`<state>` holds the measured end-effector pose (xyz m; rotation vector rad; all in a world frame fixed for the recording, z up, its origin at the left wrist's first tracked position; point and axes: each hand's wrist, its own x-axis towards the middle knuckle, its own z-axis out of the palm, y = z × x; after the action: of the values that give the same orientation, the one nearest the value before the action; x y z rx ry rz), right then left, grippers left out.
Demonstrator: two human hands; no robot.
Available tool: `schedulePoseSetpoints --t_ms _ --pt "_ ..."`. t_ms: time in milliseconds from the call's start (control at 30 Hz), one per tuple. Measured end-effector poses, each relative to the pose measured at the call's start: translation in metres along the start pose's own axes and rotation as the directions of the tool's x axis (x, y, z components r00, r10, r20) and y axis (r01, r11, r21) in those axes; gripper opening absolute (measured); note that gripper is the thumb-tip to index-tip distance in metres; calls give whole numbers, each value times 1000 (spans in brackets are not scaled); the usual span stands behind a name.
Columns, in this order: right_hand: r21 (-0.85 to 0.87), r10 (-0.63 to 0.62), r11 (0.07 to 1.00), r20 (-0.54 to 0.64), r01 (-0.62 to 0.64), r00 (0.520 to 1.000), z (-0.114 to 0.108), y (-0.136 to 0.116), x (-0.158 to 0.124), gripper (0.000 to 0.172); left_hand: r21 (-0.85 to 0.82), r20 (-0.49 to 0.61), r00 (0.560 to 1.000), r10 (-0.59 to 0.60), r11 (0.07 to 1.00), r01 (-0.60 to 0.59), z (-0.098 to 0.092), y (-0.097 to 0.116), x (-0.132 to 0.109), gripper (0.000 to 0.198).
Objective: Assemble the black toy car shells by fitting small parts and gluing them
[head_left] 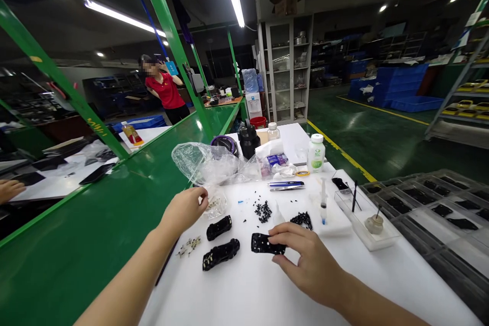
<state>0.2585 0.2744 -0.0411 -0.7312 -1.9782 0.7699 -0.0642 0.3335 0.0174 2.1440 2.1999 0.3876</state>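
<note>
The right hand point(307, 260) pinches a black plastic part point(265, 243) by its right end; the part lies mid-table on the white table point(233, 298), long axis sideways. The left hand point(184, 209), fingers curled, is farther off, just beside a small clear bag point(216, 204); whether it grips the bag cannot be told.

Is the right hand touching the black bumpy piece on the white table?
Touching. The head view shows the right hand with its fingertips pressed on the end of the black plastic part.
</note>
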Motion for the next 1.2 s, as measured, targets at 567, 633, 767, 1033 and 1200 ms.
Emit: schedulePoseSetpoints --t_ms 567,633,767,1033,1200 --pt "-21 7 1000 -286 -14 958 -2 0 4 32 -952 83 988 -130 282 117 56 92 -52 33" --pt "-3 17 1000 -274 -19 962 -1 -1 4 34 -936 43 991 -130 340 85 54 98 -56 30" --pt "-7 23 1000 -277 -26 961 -1 -2 4 32 -909 50 995 -83 409 80 49 108 -61 27" --pt "-62 -23 998 -285 5 958 -5 -2 4 33 -811 -64 998 -4 582 -50 65 105 -66 25" --pt "-149 -138 984 -289 98 947 -5 -3 4 34 -690 -240 966 96 683 -240 66 105 -66 19"
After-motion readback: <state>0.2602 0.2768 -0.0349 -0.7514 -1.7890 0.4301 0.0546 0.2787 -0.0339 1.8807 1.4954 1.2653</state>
